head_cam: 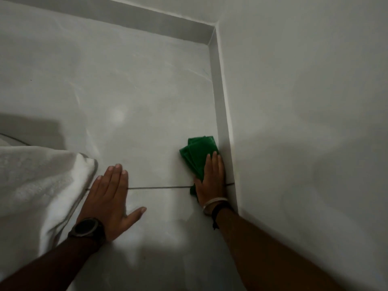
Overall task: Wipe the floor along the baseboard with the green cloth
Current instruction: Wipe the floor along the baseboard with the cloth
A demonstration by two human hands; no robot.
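Note:
A folded green cloth (197, 153) lies on the pale tiled floor (136, 101), right against the grey baseboard (221, 101) of the right-hand wall. My right hand (212, 177) presses flat on the cloth's near half, fingers together, its outer edge touching the baseboard. The cloth's far end sticks out beyond the fingertips. My left hand (111, 198) rests flat on the bare floor to the left, fingers spread, across a dark grout line (159, 187). A watch sits on the left wrist, bracelets on the right.
White bedding (35, 181) hangs down to the floor at the left, touching my left hand. A second baseboard (126, 15) runs along the far wall and meets the right one in the corner (213, 30). The white wall (304, 101) fills the right side.

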